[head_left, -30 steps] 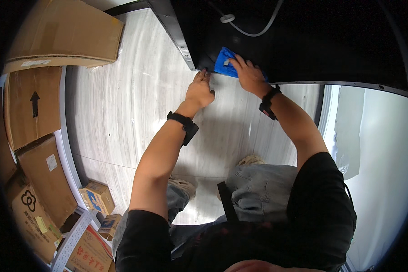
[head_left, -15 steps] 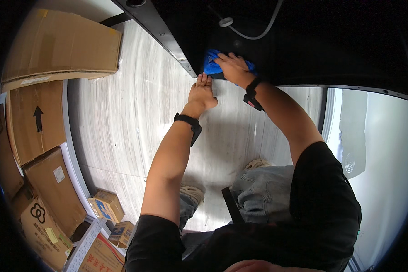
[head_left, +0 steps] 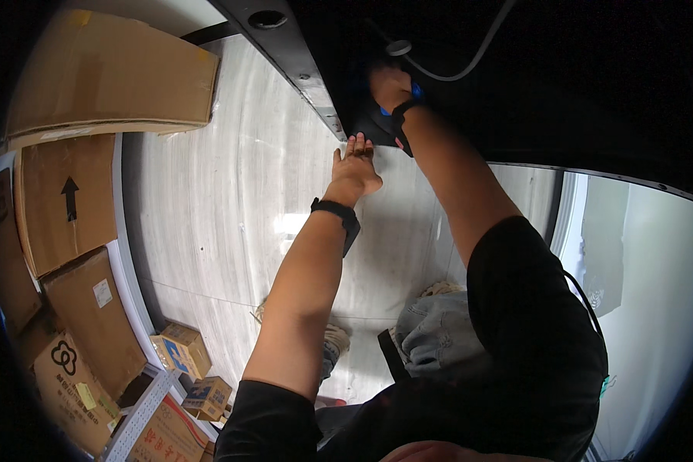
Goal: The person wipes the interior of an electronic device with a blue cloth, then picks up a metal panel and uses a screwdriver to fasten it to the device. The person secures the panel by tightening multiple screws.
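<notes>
Inside a black cabinet-like casing (head_left: pixel 516 115), my right hand (head_left: pixel 391 86) presses on a crumpled blue cloth (head_left: pixel 416 90). Only scraps of the cloth show around the hand, and the fingertips fade into the dark. At the casing's near corner, where its metal side frame (head_left: pixel 316 88) meets the front edge, my left hand (head_left: pixel 356 165) rests its fingertips on the rim. Its fingers are stretched out and it holds nothing. A pale thin cable (head_left: pixel 470 68) with a round grey disc (head_left: pixel 398 48) runs above my right hand.
Cardboard boxes (head_left: pixel 115 73) stand along the left, some on a white shelf frame (head_left: pixel 131 285). Two small cartons (head_left: pixel 183 348) sit by the shelf at lower left. A light wood-look floor (head_left: pixel 208 192) lies below. A pale wall panel (head_left: pixel 654 254) rises at right.
My right hand has slid the cloth farther into the casing, up and away from the front edge. My left hand stays at the corner. The whole view has shifted slightly.
</notes>
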{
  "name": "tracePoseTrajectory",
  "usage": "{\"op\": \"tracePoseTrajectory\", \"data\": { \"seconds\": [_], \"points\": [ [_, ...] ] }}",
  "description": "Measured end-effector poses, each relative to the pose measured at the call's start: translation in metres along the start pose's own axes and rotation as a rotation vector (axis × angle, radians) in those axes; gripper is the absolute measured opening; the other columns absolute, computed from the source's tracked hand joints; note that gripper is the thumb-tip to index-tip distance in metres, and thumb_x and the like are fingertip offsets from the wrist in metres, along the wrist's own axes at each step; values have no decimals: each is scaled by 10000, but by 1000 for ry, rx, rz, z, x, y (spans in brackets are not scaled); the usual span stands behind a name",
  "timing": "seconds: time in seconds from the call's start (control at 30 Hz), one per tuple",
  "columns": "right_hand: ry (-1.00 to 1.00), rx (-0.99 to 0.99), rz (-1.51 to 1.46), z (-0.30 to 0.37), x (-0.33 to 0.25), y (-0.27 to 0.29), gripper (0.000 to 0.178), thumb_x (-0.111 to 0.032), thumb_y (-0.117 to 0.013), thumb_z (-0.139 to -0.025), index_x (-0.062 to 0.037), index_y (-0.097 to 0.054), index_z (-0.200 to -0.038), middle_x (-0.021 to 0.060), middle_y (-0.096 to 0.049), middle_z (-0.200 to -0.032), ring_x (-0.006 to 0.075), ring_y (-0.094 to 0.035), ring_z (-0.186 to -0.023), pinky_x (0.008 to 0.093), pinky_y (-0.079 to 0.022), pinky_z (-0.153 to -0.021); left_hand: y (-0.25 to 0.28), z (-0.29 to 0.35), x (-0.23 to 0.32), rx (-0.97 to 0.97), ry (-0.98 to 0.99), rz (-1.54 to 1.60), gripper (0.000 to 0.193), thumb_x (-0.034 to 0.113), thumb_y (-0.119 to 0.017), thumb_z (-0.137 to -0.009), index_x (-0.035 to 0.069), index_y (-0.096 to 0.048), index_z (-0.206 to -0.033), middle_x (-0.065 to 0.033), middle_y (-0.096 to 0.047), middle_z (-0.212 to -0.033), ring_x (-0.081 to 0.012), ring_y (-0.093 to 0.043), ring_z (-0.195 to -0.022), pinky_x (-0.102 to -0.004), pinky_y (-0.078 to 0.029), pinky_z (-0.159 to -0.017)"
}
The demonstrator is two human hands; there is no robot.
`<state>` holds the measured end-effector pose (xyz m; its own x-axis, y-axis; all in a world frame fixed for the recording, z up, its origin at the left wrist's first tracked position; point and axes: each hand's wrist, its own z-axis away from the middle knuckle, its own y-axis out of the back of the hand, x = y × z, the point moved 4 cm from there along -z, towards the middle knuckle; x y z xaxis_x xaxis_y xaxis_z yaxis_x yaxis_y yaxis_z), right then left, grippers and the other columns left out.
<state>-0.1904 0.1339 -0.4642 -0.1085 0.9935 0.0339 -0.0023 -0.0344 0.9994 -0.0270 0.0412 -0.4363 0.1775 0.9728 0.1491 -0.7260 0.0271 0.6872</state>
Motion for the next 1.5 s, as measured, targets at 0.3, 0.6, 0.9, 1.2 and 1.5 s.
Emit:
{"op": "tracePoseTrajectory", "data": {
  "seconds": [0.3, 0.6, 0.9, 1.2, 1.5],
  "points": [
    [180, -89, -135, 58, 0, 19, 277, -160, -525, -826, -157, -627, -1083, 74, -575, -1171, 337, -544, -1042, 454, -502, -784, -3, -12, -1, -16, 20, -23, 728, 281, -459, -832, 163, -175, -1493, -24, -69, -1574, -180, -112, -1441, -477, -157, -1133],
    [328, -126, 89, 155, 55, 36, 306, -169, -570, -813, -137, -619, -1114, 119, -605, -1117, 311, -571, -981, 466, -484, -772, 5, -8, 3, 3, 62, -51, 653, 246, -441, -829, 215, -289, -1464, 16, -130, -1565, -130, -164, -1426, -465, -194, -1125],
    [-74, -156, 158, 139, 111, 14, 187, -146, -604, -777, -47, -650, -929, 150, -673, -860, 294, -646, -758, 399, -544, -616, 7, -4, 6, 40, 96, 15, 695, 154, -451, -801, 230, -279, -1470, 36, -124, -1565, -115, -156, -1427, -454, -234, -1107],
    [-226, -18, 65, 73, 152, -27, 132, -156, -607, -811, -65, -666, -885, 151, -687, -894, 312, -659, -850, 449, -528, -718, 4, 1, 10, 64, 66, -7, 711, 200, -449, -816, 188, -212, -1487, 2, -113, -1566, -155, -130, -1434, -380, -317, -1094],
    [-335, -206, 37, 40, 171, -28, 345, -246, -546, -878, -86, -597, -1179, 234, -592, -1160, 379, -584, -1029, 527, -480, -827, -12, -25, -1, 12, -85, 6, 702, 234, -434, -848, 29, -183, -1470, -184, -120, -1539, -293, -128, -1428, -316, -129, -1164]
  ]
}}
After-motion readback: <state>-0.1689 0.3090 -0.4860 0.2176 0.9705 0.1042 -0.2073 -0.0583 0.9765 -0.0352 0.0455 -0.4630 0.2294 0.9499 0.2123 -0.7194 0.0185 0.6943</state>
